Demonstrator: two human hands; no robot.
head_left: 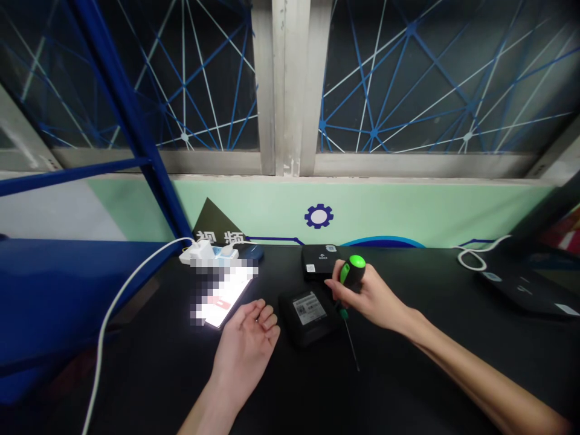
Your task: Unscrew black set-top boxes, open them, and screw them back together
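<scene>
My right hand [369,293] has its fingers wrapped round a screwdriver [353,270], bright green cap up. Its handle is tilted: cap away to the right, lower end leaning left towards the black box [293,326]. That lean is the relation that counts. From the right hand, the box lies left and a bit towards me, right at the thumb side; fingers hang by its far right corner. Can't see the driver's tip, so can't tell if it meets the box. Box is roughly square, no clear long axis, white label [310,308] up.

Thin shaft [351,342] with a dark green collar shows below the right hand, pointing towards me; can't tell if it's a second tool.

My left hand [247,347] is palm up, fingers loosely curled, nothing visible in it; can't tell if something small is tucked inside. It sits just beside the box's left side, contact unclear. Both hands are near; the right one has the tool. Phone [226,299] is left of the left hand, another black box [313,255] just beyond.
</scene>
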